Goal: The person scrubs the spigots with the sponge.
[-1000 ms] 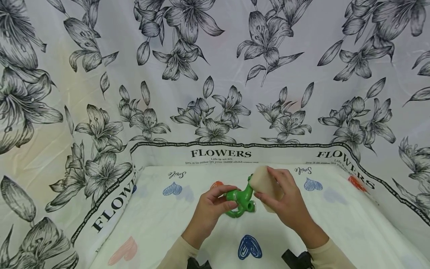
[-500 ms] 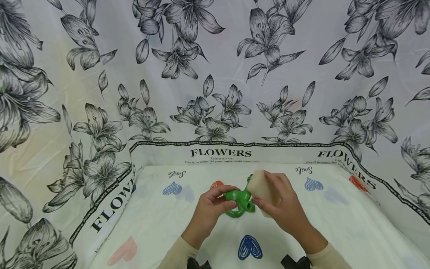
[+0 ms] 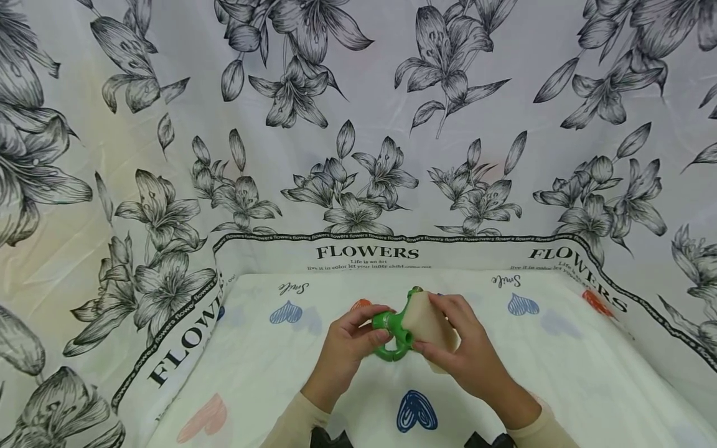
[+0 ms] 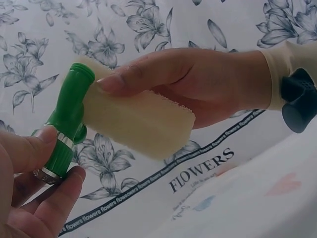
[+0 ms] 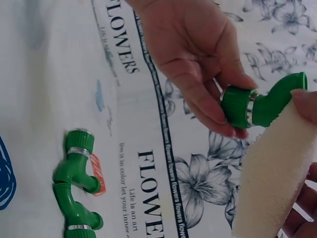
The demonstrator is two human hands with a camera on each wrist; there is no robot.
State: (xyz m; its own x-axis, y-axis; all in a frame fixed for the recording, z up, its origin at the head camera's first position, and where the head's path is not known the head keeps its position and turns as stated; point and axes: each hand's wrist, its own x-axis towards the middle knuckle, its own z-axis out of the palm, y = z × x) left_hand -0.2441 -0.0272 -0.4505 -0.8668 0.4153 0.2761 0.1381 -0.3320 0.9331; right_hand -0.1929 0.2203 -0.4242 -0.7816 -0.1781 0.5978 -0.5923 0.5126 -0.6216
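My left hand (image 3: 347,342) pinches a green plastic pipe fitting (image 4: 68,106) with silver bands by its ribbed collar, between thumb and fingers. My right hand (image 3: 473,351) grips a cream sponge block (image 4: 141,119), its thumb on the near face. The sponge lies against the fitting's side and covers part of it in the head view. In the right wrist view, the held fitting's free end reaches behind the right thumb. More green fittings (image 5: 74,173) of like shape lie on the cloth, end to end; from the head, mostly a curved part shows below the held fitting.
A white cloth with printed hearts (image 3: 417,410) covers the table. Hanging flower-print fabric (image 3: 370,186) walls in the back and both sides. Black straps (image 4: 298,96) sit at the wrists.
My right hand has brought the sponge left and slightly down over the green fitting. The fitting has shifted slightly left, with the left hand keeping its pinch. The head view has tilted a little.
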